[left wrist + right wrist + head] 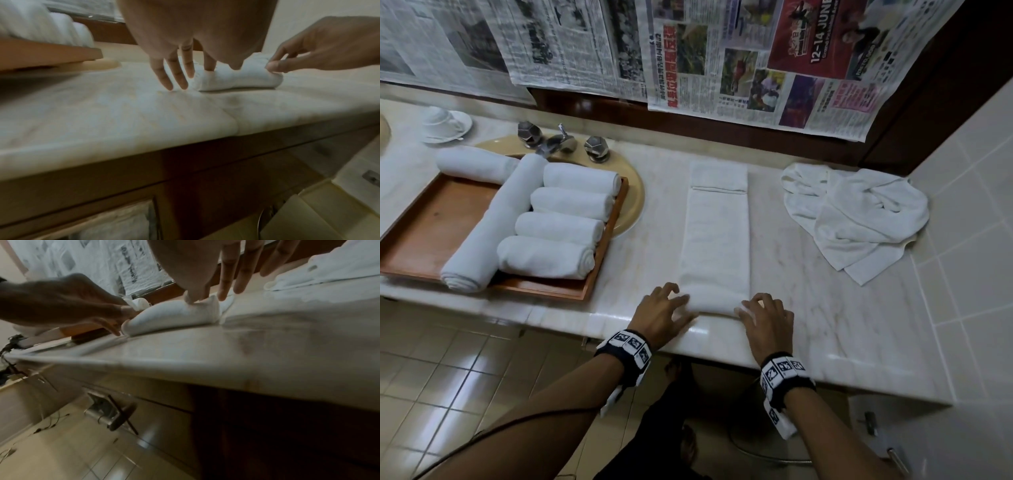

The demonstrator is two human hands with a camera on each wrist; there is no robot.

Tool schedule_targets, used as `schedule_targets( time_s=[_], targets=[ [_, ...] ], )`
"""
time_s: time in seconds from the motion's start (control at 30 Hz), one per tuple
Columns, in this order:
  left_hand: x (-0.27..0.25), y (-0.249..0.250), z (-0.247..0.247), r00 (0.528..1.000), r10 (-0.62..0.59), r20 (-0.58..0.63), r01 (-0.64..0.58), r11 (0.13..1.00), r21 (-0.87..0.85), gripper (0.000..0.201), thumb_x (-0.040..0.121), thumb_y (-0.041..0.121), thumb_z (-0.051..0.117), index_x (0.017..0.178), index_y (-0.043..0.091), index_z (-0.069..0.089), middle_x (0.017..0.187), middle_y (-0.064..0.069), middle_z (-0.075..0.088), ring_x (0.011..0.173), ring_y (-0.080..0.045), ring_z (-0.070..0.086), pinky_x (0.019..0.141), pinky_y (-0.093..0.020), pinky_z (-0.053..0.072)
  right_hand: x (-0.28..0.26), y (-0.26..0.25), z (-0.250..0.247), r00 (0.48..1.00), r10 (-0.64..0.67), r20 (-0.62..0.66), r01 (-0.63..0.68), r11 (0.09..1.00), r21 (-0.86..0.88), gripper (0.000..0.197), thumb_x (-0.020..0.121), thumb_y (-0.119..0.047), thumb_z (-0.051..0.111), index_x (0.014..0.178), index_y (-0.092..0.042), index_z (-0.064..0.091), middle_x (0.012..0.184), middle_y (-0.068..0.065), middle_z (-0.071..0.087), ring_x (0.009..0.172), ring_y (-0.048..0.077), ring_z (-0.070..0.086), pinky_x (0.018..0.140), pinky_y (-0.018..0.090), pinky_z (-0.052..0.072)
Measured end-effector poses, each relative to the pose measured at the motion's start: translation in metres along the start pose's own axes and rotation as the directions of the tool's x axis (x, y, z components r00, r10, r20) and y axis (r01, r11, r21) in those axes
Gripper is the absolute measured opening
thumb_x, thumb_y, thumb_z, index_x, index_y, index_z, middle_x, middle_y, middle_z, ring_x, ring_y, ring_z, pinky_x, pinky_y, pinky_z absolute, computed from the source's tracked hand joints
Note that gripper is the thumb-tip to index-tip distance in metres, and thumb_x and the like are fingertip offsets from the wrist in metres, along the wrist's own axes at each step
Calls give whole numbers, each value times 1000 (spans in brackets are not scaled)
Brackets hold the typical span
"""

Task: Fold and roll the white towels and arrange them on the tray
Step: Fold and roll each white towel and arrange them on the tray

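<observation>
Both hands are down at the near end of the folded towel (pixel 717 240), which lies as a long narrow strip on the marble counter (pixel 825 308), running away from the person toward the wall; its near end is curled up into a small roll (pixel 236 78) right at the counter's front part

Left hand (pixel 666 310) sits at the roll's left end; its fingers (pixel 176 73) are fairly straight and slightly spread, tips down against the end of the roll and the counter beside it; in the left wrist view the thumb presses onto the top of the roll

Right hand (pixel 765 317) is at the roll's right end; thumb and forefinger pinch the cloth there, seen clearly from the left wrist view (pixel 320 48); the other fingers (pixel 244 272) are long, loose and fanned out over the strip beyond, not gripping anything I can make out

Over on the left, the wooden tray (pixel 431 219) rests partly across the beige sink (pixel 633 192); it carries six rolled towels: four short ones (pixel 558 226) stacked side by side at its right edge, one long roll (pixel 496 219) lying diagonally beside them, another (pixel 476 164) across the far rim

To the right, well apart from the strip, a heap of loose towels (pixel 859 212) lies crumpled in the counter's corner; a cup and saucer (pixel 445 123) sit far left; newspaper sheets (pixel 722 68) hang on the wall behind
</observation>
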State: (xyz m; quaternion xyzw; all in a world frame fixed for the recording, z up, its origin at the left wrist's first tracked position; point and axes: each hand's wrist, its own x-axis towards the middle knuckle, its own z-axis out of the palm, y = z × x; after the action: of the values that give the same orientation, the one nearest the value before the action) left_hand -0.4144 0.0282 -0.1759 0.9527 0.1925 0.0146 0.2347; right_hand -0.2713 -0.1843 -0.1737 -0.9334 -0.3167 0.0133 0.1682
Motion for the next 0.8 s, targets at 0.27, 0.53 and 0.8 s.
schedule_targets(
  time_s=[0.27, 0.53, 0.8],
  targets=[
    [22, 15, -13, 996, 22, 82, -17, 998, -61, 17, 89, 15, 64, 102, 5, 69, 115, -10, 49, 99, -30, 49, 82, -44, 47, 17, 3, -2, 994, -33, 104, 26, 998, 63, 37, 66, -16, 85, 100, -20, 71, 107, -1, 58, 95, 28, 55, 75, 38, 43],
    [4, 12, -6, 997, -56, 55, 67, 972, -226, 24, 96, 12, 56, 116, 4, 65, 106, -13, 56, 94, -31, 57, 88, -36, 44, 19, 7, -14, 931, -9, 364, -9, 999, 49, 33, 91, -44, 60, 121, -30, 66, 120, -9, 62, 113, 23, 50, 94, 36, 38],
    [4, 25, -14, 970, -241, 29, 237, 913, -331, 32, 88, 3, 57, 108, 23, 40, 74, 7, 55, 70, -5, 56, 59, -19, 35, 22, 4, -14, 924, 186, 334, -267, 940, 214, 20, 87, -41, 66, 95, -31, 51, 86, -16, 61, 99, 19, 60, 89, 37, 42]
  ],
)
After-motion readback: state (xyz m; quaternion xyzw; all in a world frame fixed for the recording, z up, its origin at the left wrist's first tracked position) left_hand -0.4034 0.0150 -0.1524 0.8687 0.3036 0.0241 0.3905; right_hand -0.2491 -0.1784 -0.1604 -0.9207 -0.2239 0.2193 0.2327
